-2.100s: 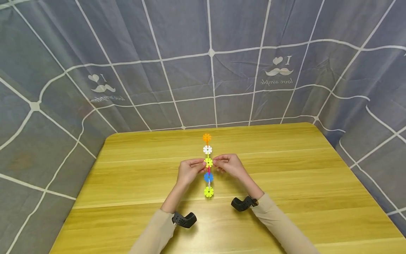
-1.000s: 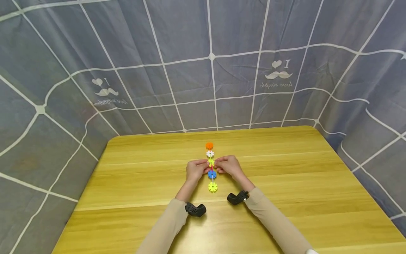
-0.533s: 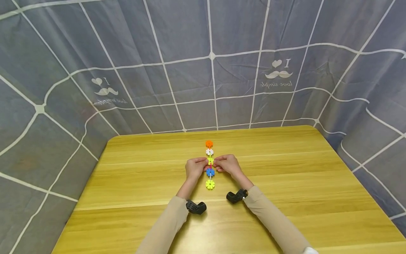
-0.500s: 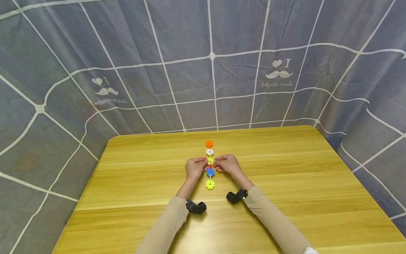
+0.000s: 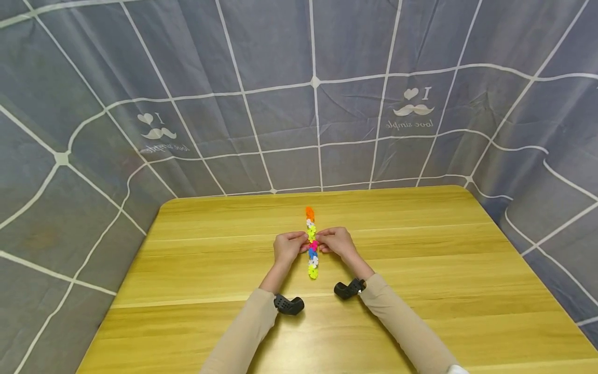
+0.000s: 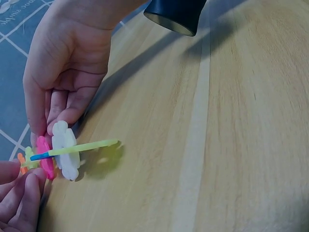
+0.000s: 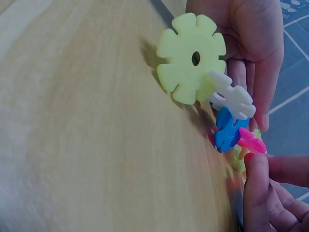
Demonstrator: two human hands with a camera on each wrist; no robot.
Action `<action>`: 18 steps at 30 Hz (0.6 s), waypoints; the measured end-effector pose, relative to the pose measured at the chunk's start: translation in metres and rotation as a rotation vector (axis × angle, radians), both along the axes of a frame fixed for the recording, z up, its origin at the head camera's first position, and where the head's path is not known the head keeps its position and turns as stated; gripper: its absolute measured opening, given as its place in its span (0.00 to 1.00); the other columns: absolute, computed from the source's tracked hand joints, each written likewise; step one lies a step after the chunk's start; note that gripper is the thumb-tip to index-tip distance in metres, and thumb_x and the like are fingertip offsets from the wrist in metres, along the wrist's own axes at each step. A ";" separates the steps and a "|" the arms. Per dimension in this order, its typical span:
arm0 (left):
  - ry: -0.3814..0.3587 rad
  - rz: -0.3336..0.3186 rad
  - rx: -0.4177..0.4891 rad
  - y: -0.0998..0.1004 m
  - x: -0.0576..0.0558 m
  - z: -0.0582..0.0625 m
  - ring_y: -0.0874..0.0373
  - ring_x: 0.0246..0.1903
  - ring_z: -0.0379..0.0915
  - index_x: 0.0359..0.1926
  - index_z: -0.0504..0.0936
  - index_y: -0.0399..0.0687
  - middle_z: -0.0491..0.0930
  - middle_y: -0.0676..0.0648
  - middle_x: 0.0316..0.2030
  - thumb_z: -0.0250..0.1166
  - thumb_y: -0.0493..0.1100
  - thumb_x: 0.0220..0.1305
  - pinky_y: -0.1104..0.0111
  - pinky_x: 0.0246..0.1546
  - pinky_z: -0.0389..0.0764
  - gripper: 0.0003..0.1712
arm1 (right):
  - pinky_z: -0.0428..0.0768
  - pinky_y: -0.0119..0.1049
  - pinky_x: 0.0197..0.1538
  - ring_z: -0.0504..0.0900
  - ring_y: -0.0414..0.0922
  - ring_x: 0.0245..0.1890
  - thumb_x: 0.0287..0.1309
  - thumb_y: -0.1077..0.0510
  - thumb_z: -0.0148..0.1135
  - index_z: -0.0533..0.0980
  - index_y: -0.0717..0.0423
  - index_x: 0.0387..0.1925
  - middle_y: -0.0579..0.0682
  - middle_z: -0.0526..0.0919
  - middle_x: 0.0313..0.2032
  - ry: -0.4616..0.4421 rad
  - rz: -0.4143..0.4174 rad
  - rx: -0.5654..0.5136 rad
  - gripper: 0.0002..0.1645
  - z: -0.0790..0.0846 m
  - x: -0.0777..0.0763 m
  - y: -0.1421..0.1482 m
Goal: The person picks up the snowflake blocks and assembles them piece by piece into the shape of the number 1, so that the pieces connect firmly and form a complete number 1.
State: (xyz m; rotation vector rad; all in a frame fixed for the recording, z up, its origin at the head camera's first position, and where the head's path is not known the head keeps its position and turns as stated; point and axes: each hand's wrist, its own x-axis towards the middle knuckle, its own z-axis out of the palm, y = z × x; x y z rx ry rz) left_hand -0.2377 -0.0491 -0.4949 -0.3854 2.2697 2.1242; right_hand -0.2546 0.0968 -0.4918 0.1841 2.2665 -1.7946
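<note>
A chain of notched, flower-shaped interlocking discs runs straight away from me in the head view. Its far end is an orange disc (image 5: 310, 213), followed by white and yellow-green ones. At the middle sits a pink disc (image 7: 252, 140), then a blue disc (image 7: 230, 130) and a white disc (image 7: 235, 100). A yellow-green disc (image 7: 190, 58) forms the near end. My left hand (image 5: 288, 248) pinches the chain from the left near its middle. Opposite it, my right hand (image 5: 338, 243) pinches from the right. The fingertips partly hide the discs there.
The wooden table (image 5: 210, 270) spreads around both hands. A grey curtain (image 5: 275, 119) with white lines hangs behind it and at the sides. Each wrist wears a black camera, such as the one on the left wrist (image 5: 289, 305).
The chain has turned about its long axis: discs seen flat or edge-on before now show slanted. Both hands keep their pinch near the middle; earlier they shifted slightly in view along with the camera.
</note>
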 end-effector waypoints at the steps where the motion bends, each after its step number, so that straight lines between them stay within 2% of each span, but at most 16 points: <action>1: 0.000 -0.002 0.004 0.000 0.000 0.000 0.60 0.24 0.84 0.42 0.84 0.29 0.85 0.32 0.36 0.66 0.34 0.60 0.73 0.26 0.83 0.12 | 0.79 0.25 0.25 0.79 0.35 0.17 0.59 0.63 0.63 0.81 0.68 0.43 0.52 0.85 0.25 -0.002 -0.001 0.002 0.13 0.000 0.000 0.000; 6: 0.001 -0.003 -0.002 0.000 0.002 0.000 0.60 0.23 0.84 0.42 0.85 0.29 0.86 0.33 0.35 0.66 0.35 0.60 0.73 0.26 0.83 0.12 | 0.79 0.25 0.24 0.79 0.35 0.17 0.59 0.63 0.63 0.81 0.68 0.43 0.51 0.85 0.25 -0.008 0.002 -0.007 0.13 -0.001 0.001 0.001; 11: 0.008 0.011 -0.003 -0.004 0.002 -0.002 0.61 0.21 0.83 0.42 0.85 0.30 0.86 0.34 0.33 0.65 0.35 0.61 0.73 0.26 0.83 0.11 | 0.80 0.26 0.25 0.80 0.35 0.18 0.60 0.63 0.62 0.81 0.69 0.44 0.56 0.87 0.28 0.022 0.017 0.002 0.13 -0.002 0.001 0.005; 16: 0.030 0.017 -0.051 -0.017 0.005 -0.002 0.60 0.20 0.82 0.42 0.85 0.30 0.86 0.35 0.33 0.63 0.36 0.64 0.75 0.23 0.81 0.12 | 0.80 0.27 0.25 0.80 0.37 0.19 0.64 0.61 0.57 0.81 0.67 0.42 0.57 0.87 0.30 0.082 0.023 0.071 0.13 0.000 0.003 0.015; 18: 0.057 0.008 -0.085 -0.025 0.007 0.002 0.55 0.22 0.83 0.43 0.84 0.31 0.86 0.34 0.34 0.62 0.36 0.65 0.73 0.24 0.82 0.12 | 0.80 0.29 0.26 0.81 0.39 0.20 0.66 0.59 0.55 0.82 0.66 0.42 0.57 0.87 0.29 0.122 0.023 0.120 0.14 0.003 0.004 0.021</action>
